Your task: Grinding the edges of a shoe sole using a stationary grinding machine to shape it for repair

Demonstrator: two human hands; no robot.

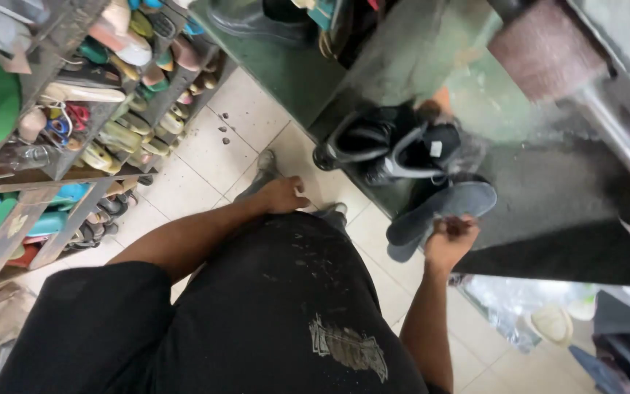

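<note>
— Overhead, what fills the frame?

— A green machine with a brown sanding roller on a metal shaft, upper right. Left, a rack packed with shoe lasts in green, pink, yellow and blue. Between them, a pale tiled floor with a few dark bits scattered on it.

— And the person?

— Standing, seen from above in a black shirt flecked with pale dust. Grey shoes show past the shirt's edge on the tiles.

— What sits on the machine's ledge?

— A pair of black boots with pale trim, lying on their sides just beyond the right hand.

— The right hand?

— The right hand is raised at the ledge, its fingers pinching the near end of a grey insole. The insole slants up and away from the hand, over the dark front of the machine, just below the boots. A second sole-shaped piece seems to lie under it; whether it is separate cannot be told.

— The left?

— The left hand hangs low over the floor near the shoes, fingers curled loosely together, holding nothing visible.

— Anything smaller?

— Clear plastic bags and a pale cap-like item lie on the floor lower right.
</note>
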